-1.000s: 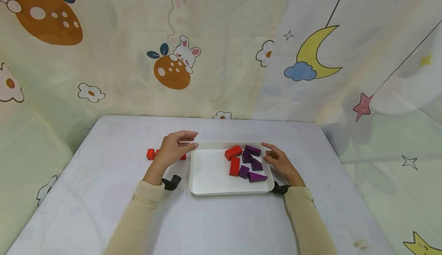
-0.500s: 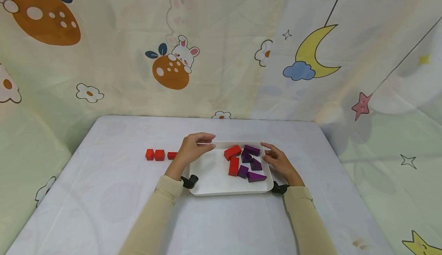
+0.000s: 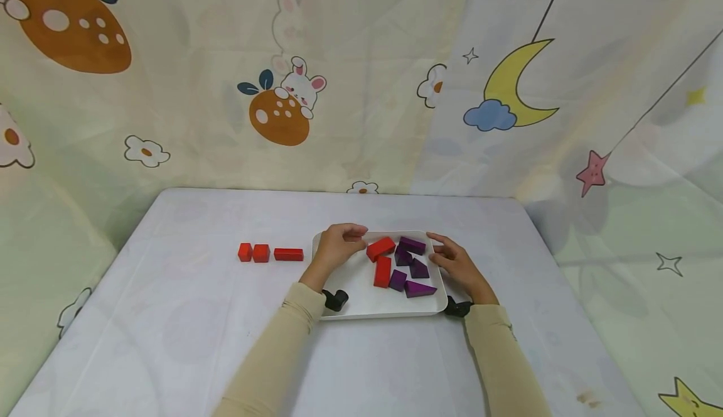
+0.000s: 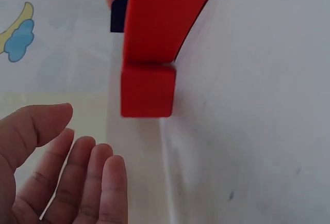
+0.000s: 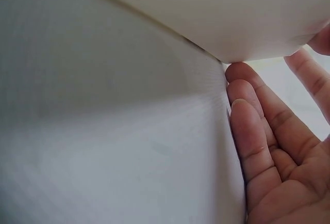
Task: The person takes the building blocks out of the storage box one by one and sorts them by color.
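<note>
My left hand point(image 3: 337, 245) is over the white tray point(image 3: 344, 304), its fingers loosely extended and holding nothing. Just right of its fingertips lie two red blocks, one slanted point(image 3: 381, 249) and one lengthwise point(image 3: 382, 272). Red blocks point(image 4: 165, 20) also loom close beyond the open fingers point(image 4: 114, 182) in the left wrist view. Several purple blocks point(image 3: 419, 269) of mixed shapes fill the tray's right side. At the right rim my right hand point(image 3: 457, 266) holds the tray, with fingers point(image 5: 250, 131) along its outer wall and the thumb at the rim, partly hidden.
Left of the tray, three red blocks stand in a row: a small one point(image 3: 245, 252), a second point(image 3: 261, 254) and a long bar point(image 3: 289, 254). A white cloth point(image 3: 141, 316) covers the table. Behind it hangs a printed curtain point(image 3: 361, 90).
My left hand has moved right from beside the row of red blocks to over the tray, uncovering the long red bar. The right hand stays at the tray's rim.
</note>
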The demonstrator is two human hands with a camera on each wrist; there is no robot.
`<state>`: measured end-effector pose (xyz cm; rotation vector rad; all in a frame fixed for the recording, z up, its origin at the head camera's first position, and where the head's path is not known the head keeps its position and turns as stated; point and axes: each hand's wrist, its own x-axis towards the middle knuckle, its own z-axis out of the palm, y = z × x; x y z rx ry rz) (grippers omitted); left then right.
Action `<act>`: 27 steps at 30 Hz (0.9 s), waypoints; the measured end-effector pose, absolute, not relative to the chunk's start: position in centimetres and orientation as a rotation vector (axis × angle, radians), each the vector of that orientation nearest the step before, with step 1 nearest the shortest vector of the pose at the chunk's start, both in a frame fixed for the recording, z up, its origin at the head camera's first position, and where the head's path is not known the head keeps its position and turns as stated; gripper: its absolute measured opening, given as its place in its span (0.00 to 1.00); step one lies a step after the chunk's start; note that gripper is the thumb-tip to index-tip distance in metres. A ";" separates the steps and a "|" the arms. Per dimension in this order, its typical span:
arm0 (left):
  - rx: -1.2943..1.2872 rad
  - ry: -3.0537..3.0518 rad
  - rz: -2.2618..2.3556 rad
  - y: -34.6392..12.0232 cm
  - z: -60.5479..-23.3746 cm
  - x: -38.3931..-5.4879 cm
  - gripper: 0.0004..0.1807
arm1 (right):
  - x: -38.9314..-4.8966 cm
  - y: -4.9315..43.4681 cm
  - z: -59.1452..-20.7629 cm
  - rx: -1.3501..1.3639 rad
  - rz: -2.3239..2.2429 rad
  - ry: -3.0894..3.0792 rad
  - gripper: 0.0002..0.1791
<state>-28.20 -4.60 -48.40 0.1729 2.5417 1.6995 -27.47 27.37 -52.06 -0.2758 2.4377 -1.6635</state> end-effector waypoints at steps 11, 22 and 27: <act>0.245 2.507 1.560 -3.0 -49.7 -28.6 0.25 | -27.5 27.4 -51.9 -0.276 -1.650 2.450 0.32; 0.391 2.677 1.382 -2.2 -50.2 -28.9 0.24 | -27.4 27.3 -51.5 -0.273 -1.679 2.426 0.32; 0.401 2.685 1.383 -2.2 -50.1 -28.7 0.21 | -27.4 27.4 -51.7 -0.279 -1.695 2.410 0.32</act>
